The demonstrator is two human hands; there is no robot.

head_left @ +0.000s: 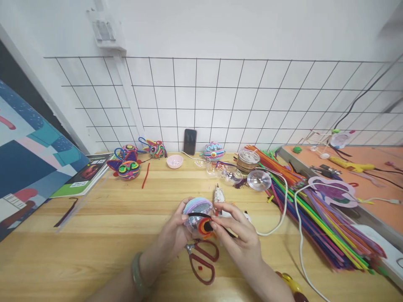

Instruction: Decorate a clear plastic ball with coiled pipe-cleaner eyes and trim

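My left hand [176, 226] wraps round a clear plastic ball [192, 222] partly covered with pastel pipe cleaners. A round orange, red and black piece sits on the ball's near right side. Between my right hand's [241, 230] thumb and fingers is a black pipe cleaner [198, 214], lying across the front of the ball. Its other end runs out below my right fingers. Just under the ball lie red-handled scissors [204, 262]. Behind my right hand a white glue gun [219, 196] rests on the table, partly hidden.
Finished pipe-cleaner balls [129, 167] stand at the back left, near a pink bowl [174, 161] and a phone [190, 141]. Clear half shells [259, 180] are at the back right. Bundles of pipe cleaners [327, 226] and a white cable [300, 235] fill the right side.
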